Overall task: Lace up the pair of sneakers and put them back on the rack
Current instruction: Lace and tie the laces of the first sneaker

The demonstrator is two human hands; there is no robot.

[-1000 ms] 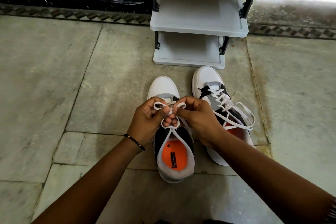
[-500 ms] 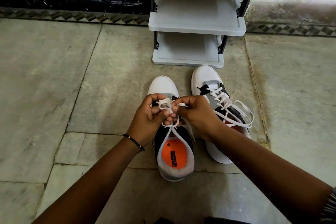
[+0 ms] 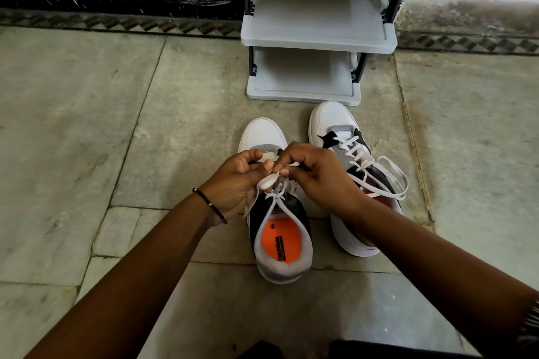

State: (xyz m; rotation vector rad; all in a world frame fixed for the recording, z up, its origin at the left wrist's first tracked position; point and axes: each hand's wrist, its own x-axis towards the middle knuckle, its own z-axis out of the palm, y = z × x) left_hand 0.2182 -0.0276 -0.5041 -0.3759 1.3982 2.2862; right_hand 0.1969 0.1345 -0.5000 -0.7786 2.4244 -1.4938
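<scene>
Your left hand (image 3: 237, 181) and right hand (image 3: 316, 175) are both pinched on the white lace (image 3: 269, 182) over the near sneaker (image 3: 280, 236), which sits on the floor (image 3: 87, 125) between your forearms. Keep both loops taut and draw them apart evenly so the bow seats flat against the tongue. Just beside it, the second sneaker (image 3: 344, 140) looks laced already. Beyond both, the rack (image 3: 318, 38) stands by the wall, its shelves bare.

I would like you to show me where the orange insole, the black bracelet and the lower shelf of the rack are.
orange insole (image 3: 279, 243): head view, middle of the orange surface inside the left sneaker.
black bracelet (image 3: 210, 204): head view, on the band across the left wrist.
lower shelf (image 3: 303, 74): head view, bare grey surface of the shelf.
</scene>
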